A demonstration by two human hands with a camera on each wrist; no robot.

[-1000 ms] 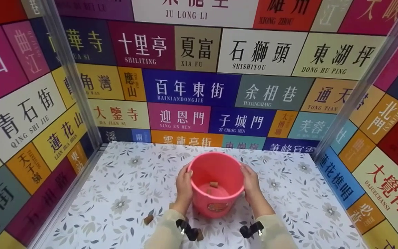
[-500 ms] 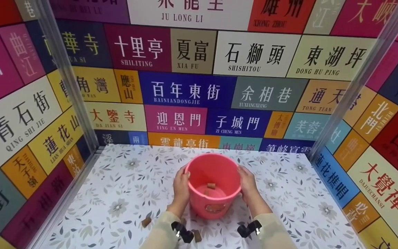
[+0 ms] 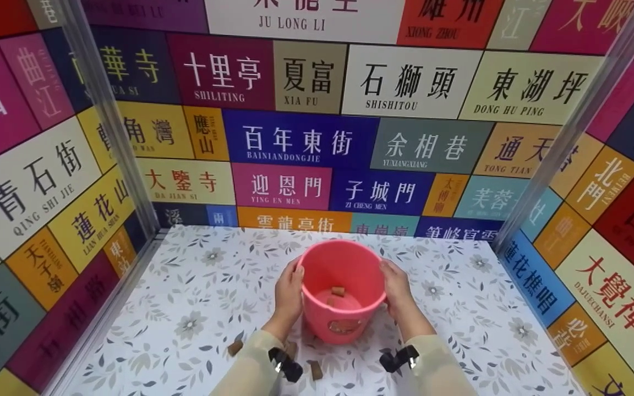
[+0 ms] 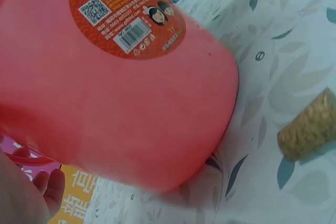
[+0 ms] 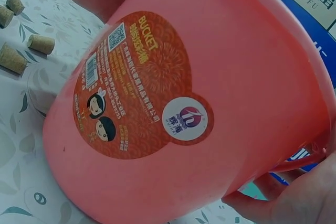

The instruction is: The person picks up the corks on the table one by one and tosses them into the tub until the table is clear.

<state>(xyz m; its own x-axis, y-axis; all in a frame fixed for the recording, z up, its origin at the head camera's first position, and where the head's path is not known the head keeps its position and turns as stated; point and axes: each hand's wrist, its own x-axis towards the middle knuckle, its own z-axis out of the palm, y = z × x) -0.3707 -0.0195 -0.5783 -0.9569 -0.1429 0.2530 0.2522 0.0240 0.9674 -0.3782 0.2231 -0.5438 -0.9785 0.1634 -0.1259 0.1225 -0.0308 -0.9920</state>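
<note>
A pink plastic bucket [image 3: 325,322] stands mid-table, its mouth tipped toward the head camera. My left hand [image 3: 288,291] grips its left side near the rim, thumb at the edge. On the opposite side my right hand [image 3: 398,289] holds it the same way; in the right wrist view, fingers reach around the handle's end. Inside, near the bottom, lies a cork [image 3: 338,291] with another partly visible beside it. An orange-red label [image 5: 131,87] marks the bucket's front. Several loose corks [image 5: 41,44] lie on the table, one cork [image 3: 235,347] left of my left forearm.
A white tabletop [image 3: 185,297] with a leaf and flower print spreads around the bucket. Colourful panels with Chinese lettering form a back wall [image 3: 300,137] and two side walls, with clear strips [image 3: 124,143] at the corners. Another cork [image 3: 316,370] lies between my forearms.
My left forearm has shifted slightly left, uncovering more of the corks beside it. The bucket stays about where it was, held by both hands throughout.
</note>
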